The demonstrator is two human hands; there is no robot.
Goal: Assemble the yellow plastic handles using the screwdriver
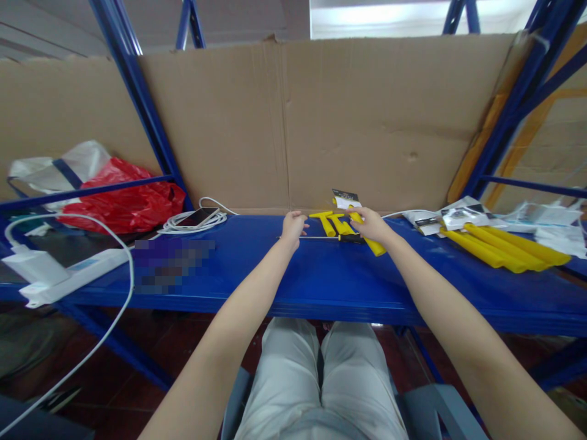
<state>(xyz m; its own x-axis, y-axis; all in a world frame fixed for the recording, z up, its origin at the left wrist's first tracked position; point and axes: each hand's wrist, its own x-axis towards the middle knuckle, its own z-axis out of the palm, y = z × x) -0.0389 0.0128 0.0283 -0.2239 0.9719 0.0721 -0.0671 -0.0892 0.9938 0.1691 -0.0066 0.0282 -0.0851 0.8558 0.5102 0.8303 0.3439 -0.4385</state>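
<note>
My right hand [369,225] is closed around a yellow tube-like piece [375,245], which slants toward the shelf's front edge. A dark and white card label [346,198] shows just beyond that hand. Left of it lie several yellow T-shaped pieces [326,223]. A screwdriver with a black handle [351,238] lies crosswise in front of them, its thin metal shaft pointing left. My left hand [293,226] is near the shaft's far end, fingers loosely bent and apart. I see nothing in it, though its palm side is partly hidden.
Several yellow tubes in clear packaging [499,247] lie at the right of the blue shelf [316,281]. At left are a phone [198,217] on a coiled white cable, a power strip [87,275] and a red bag [131,195]. Cardboard [358,122] closes off the back.
</note>
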